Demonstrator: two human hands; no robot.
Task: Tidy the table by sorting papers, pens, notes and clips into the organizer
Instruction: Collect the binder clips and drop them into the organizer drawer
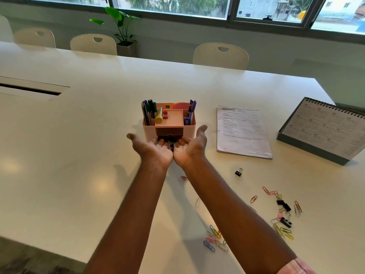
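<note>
Clips [171, 145] are cradled in the left hand [153, 148] and right hand [190, 143], cupped open and pressed together before the organizer [149, 129], with bare worktop [79, 125] spread to the left.

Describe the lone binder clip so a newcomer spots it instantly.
On the white table, find the stack of papers right of the pink organizer. Just in front of its near edge lies one black binder clip. It sits alone; the other black clips lie tangled among coloured paper clips nearer the person.
</note>
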